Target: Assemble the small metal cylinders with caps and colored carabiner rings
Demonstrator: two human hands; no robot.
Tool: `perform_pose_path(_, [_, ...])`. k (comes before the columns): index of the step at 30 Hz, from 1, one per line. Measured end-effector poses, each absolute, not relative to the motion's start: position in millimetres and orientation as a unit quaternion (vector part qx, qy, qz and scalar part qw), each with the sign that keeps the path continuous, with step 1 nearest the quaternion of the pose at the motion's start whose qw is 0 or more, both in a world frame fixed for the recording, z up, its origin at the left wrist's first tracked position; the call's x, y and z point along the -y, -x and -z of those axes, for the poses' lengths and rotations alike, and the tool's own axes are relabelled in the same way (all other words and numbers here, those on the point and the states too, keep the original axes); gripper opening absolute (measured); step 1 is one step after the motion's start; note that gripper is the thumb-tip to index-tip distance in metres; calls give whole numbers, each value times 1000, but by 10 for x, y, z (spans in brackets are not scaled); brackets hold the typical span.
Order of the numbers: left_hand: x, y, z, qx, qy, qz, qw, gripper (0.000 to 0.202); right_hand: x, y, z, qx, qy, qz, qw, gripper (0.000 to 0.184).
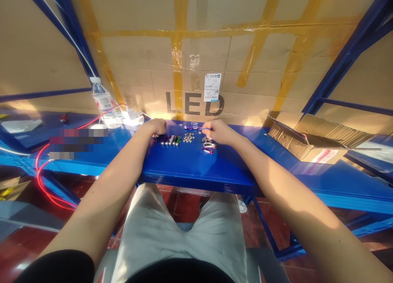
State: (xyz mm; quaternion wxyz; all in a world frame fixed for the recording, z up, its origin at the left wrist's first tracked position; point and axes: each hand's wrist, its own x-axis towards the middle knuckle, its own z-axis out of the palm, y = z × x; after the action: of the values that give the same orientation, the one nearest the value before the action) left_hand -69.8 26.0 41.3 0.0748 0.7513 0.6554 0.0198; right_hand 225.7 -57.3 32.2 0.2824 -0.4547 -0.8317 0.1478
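My left hand (158, 126) rests at the left end of a row of small coloured metal tubes (172, 140) lying side by side on the blue table (190, 168). Its fingers are curled and closed, and what they hold is hidden. My right hand (215, 131) is closed in a pinch at the back of the table; what it grips is too small to name. A slim purple rod (192, 128) lies just left of its fingertips. Between the hands sits a cluster of small metal parts (188, 137). Carabiner-like clips (208, 149), silvery and pink, lie below my right hand.
A large taped carton (138, 62) marked LED stands behind the table. At the left are a water bottle (105, 103), a white plug block (132, 117) and a red cable (39, 168). An open cardboard box (310, 146) sits at the right, near blue frame posts (346, 49).
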Motion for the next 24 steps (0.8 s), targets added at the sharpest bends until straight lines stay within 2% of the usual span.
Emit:
perform_pose_path(4, [-175, 710, -504, -690, -708, 52, 141, 36, 592, -2252, -335, 830, 461, -152, 273, 30])
perform_pose_path(11, [-94, 629, -502, -699, -688, 1, 196, 48, 587, -2261, -332, 836, 455, -142, 273, 32])
perform_pose_path(16, [-53, 586, -526, -707, -678, 0, 201, 42, 586, -2270, -333, 839, 446, -150, 275, 31])
perform_pose_path(24, [-125, 641, -511, -722, -675, -9, 148, 29, 582, -2266, -332, 836, 451, -149, 274, 31])
